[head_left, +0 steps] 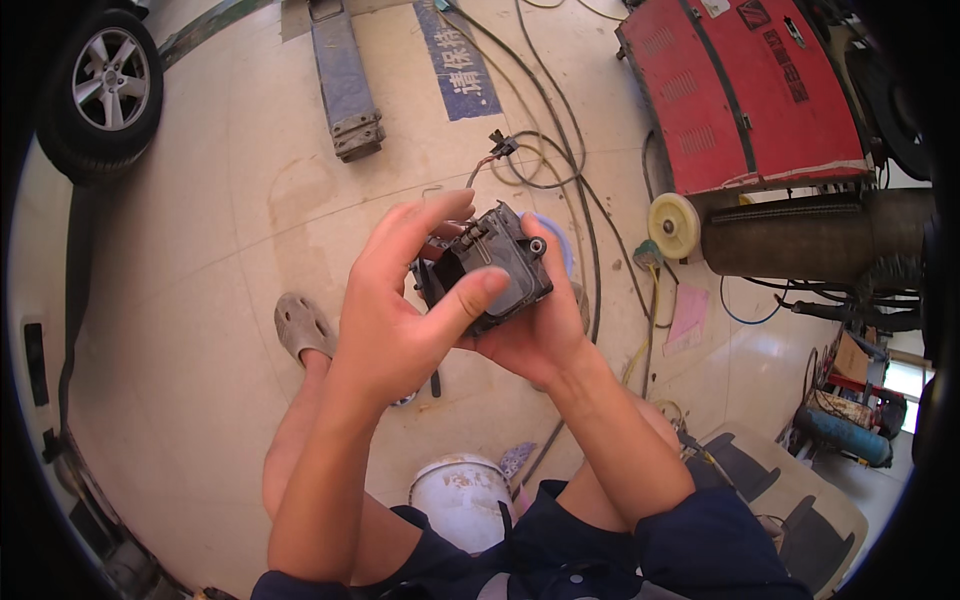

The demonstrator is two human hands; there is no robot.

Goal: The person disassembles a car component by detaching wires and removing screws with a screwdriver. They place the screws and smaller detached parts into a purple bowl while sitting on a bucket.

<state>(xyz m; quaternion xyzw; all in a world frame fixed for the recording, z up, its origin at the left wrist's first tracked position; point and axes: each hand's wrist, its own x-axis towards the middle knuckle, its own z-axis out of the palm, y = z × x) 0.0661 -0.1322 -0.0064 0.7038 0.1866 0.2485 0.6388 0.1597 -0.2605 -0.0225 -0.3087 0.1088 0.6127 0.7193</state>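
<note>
A black plastic housing (500, 275), box-shaped with a round metal bushing at its upper right corner, is held up between both hands in front of me. My left hand (415, 285) grips its left side, the thumb lying across the near face and the fingers curled over the far edge. Under and along the right side, my right hand (545, 325) cradles it; some of those fingers are hidden behind the part. Just beyond the hands, a black connector (503, 145) on reddish wires shows; whether it joins the housing cannot be made out.
Below my hands stands a white bucket (460, 495) between my legs. Cables (590, 220) wind over the tiled floor to the right, near a red metal cabinet (740, 100) and a cream-coloured wheel (674, 226). A lift arm (345, 80) lies ahead; a car wheel (112, 80) is far left.
</note>
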